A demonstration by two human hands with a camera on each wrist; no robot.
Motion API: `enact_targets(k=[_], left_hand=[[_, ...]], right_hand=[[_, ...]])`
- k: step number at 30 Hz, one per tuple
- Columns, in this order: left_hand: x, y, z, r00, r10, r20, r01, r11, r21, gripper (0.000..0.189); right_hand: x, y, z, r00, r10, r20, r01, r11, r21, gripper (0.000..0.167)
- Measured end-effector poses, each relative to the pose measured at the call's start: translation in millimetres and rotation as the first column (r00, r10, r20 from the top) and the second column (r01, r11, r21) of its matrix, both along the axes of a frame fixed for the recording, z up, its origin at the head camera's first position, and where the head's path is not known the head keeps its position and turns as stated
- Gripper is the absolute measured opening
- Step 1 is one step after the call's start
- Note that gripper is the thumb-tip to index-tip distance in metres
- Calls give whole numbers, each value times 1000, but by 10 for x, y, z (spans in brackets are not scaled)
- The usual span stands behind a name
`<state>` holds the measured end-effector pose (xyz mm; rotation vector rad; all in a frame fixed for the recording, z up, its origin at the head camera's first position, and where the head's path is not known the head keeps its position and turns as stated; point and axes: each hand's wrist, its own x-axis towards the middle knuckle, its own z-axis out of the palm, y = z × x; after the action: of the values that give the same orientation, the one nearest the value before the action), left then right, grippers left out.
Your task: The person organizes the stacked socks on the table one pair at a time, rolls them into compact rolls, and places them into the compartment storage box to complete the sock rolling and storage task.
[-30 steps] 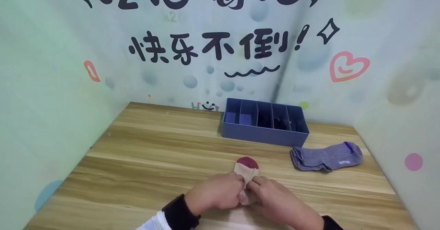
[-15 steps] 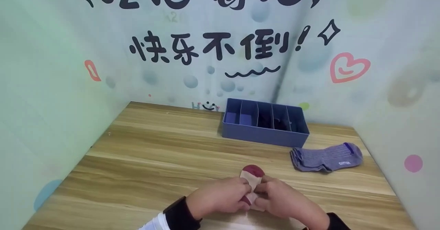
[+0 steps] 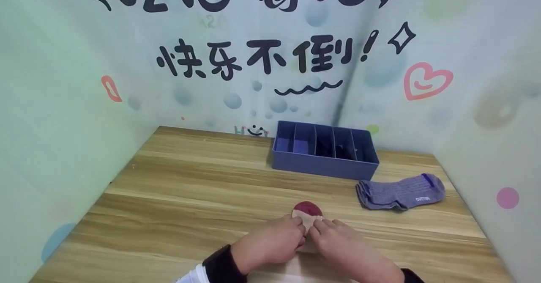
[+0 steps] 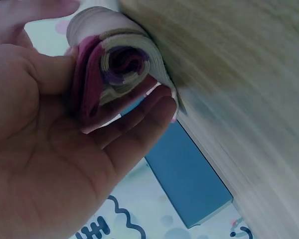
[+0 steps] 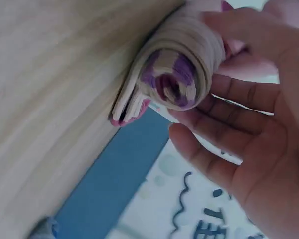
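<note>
A pair of cream socks with dark red toes [image 3: 308, 209] lies on the table in front of me, partly rolled up. In both wrist views the sock roll [image 5: 175, 74] shows a spiral end with purple and red bands. My left hand [image 3: 277, 238] grips one side of the roll, its thumb on the near side and fingers bent round the far side. From the other side my right hand [image 3: 344, 243] holds it likewise. A flat stretch with the toes still extends beyond the roll, away from me. In the head view the hands hide most of the roll.
A blue divided box [image 3: 325, 166] stands at the back of the table [image 3: 181, 190]; dark items lie in some of its compartments. Folded grey-purple socks [image 3: 399, 193] lie to its front right. Printed fabric walls [image 3: 219, 105] enclose the back and sides.
Half a second ago the fingers were more spread and a red patch showed between the hands. Now the hands are closer together over the roll, and the flat toe end points straighter away.
</note>
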<state>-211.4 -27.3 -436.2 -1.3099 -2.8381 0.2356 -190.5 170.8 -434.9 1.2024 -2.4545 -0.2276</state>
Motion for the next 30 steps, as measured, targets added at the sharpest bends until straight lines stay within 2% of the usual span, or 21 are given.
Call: enact_targets(k=[3, 5, 7, 8, 9, 11, 13, 14, 16, 18, 20, 23, 26, 30], left_hand=[[23, -8, 17, 998, 21, 66, -22, 1000, 22, 26], [38, -28, 20, 989, 44, 140, -54, 996, 72, 34], [43, -53, 13, 979, 56, 196, -81, 989, 122, 41], [41, -63, 8, 975, 56, 213, -88, 986, 142, 45], [38, -69, 5, 976, 51, 212, -84, 985, 148, 47], [30, -73, 3, 981, 42, 189, -71, 986, 150, 50], [20, -67, 6, 989, 36, 144, -56, 989, 137, 55], [17, -61, 11, 992, 37, 118, -52, 990, 129, 58], [14, -49, 17, 997, 38, 67, -45, 993, 109, 52], [15, -34, 17, 999, 37, 26, -39, 995, 94, 49], [16, -23, 16, 999, 36, -1, -36, 996, 81, 45], [9, -12, 7, 999, 44, 1, -44, 996, 83, 38], [-6, -9, -6, 998, 56, 22, -58, 995, 81, 30], [-30, -6, -15, 995, 62, 77, -69, 994, 88, 24]], right_hand=[[-33, 9, -45, 983, 88, -163, -81, 995, 49, 18], [-69, 36, -54, 983, 124, -136, -121, 992, 31, 19], [-113, 69, -56, 991, 136, -6, -136, 990, -22, 21], [-137, 86, -52, 987, 138, 84, -133, 989, -59, 20], [-163, 103, -44, 974, 128, 188, -111, 989, -100, 19], [-210, 136, -27, 925, 120, 361, -57, 982, -180, 14], [-253, 165, -10, 883, 130, 452, -21, 971, -238, 8], [-266, 177, -1, 874, 139, 465, -18, 967, -256, 7], [-275, 185, 14, 879, 157, 450, -30, 961, -275, 6], [-254, 177, 29, 903, 144, 404, -35, 963, -266, 5], [-205, 154, 57, 933, 99, 345, -20, 974, -226, 4], [-105, 87, 84, 971, 24, 240, 9, 991, -136, 16], [-2, 30, 87, 984, -19, 175, 25, 999, -33, 30], [54, 1, 59, 994, -34, 101, 30, 999, 39, 30]])
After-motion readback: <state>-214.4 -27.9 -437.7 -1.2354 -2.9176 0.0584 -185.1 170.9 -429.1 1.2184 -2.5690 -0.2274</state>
